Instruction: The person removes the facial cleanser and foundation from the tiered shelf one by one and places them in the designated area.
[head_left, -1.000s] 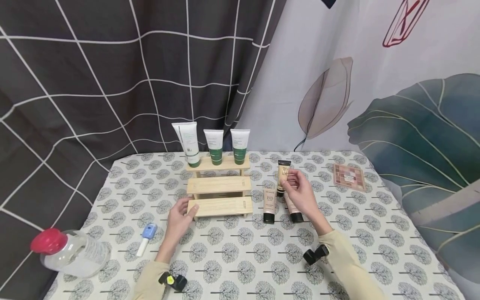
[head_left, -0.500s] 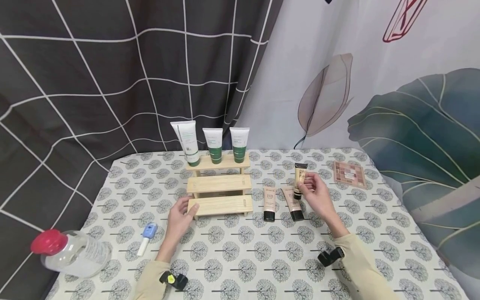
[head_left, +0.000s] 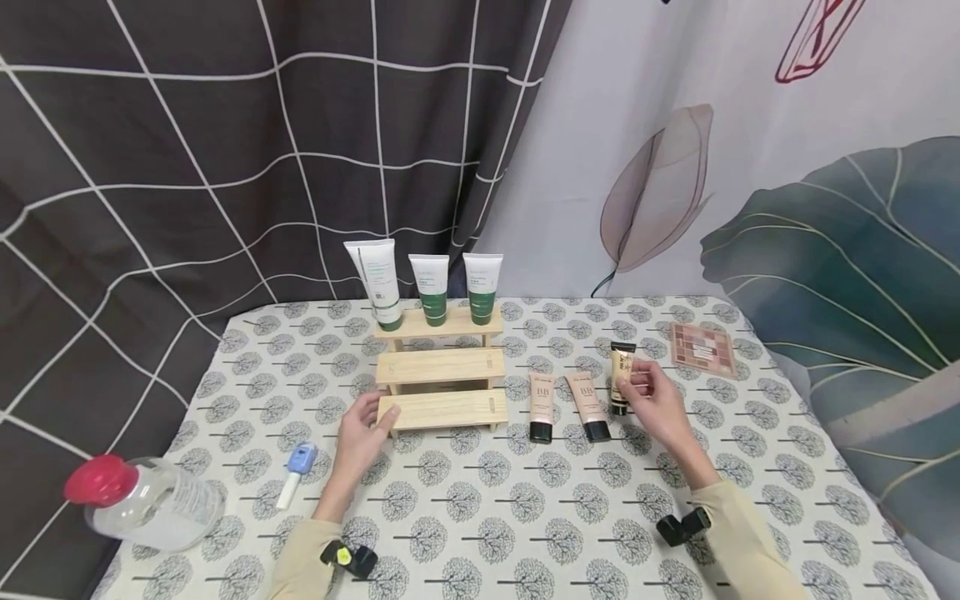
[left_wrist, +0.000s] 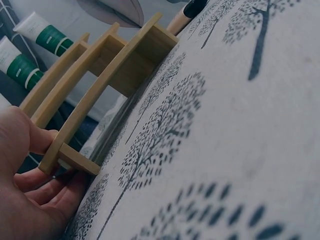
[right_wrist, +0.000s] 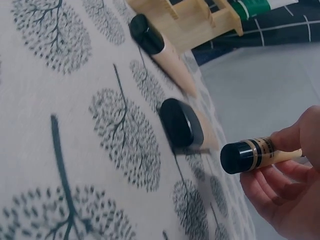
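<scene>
A gold tube with black ends (head_left: 621, 375) is pinched between the thumb and fingers of my right hand (head_left: 660, 404). In the right wrist view its black cap (right_wrist: 237, 158) faces the camera. Just left of it, two pink BB cream tubes (head_left: 542, 404) (head_left: 587, 404) lie on the cloth, black caps toward me. My left hand (head_left: 362, 433) grips the left end of the lowest step of a three-step wooden rack (head_left: 442, 410), thumb on top and fingers beneath in the left wrist view. On the top step stand three white-and-green tubes (head_left: 377, 283) (head_left: 430, 287) (head_left: 482, 287).
A pink checked palette (head_left: 703, 348) lies at the right. On the left are a blue-and-white stick-like item (head_left: 296, 475) and a clear bottle with a red top (head_left: 150, 504). Curtains (head_left: 300, 150) hang behind the tree-patterned tablecloth (head_left: 480, 533).
My right hand has moved right and toward me with the gold tube, from above the right BB cream tube to beside it. The left hand stays on the rack.
</scene>
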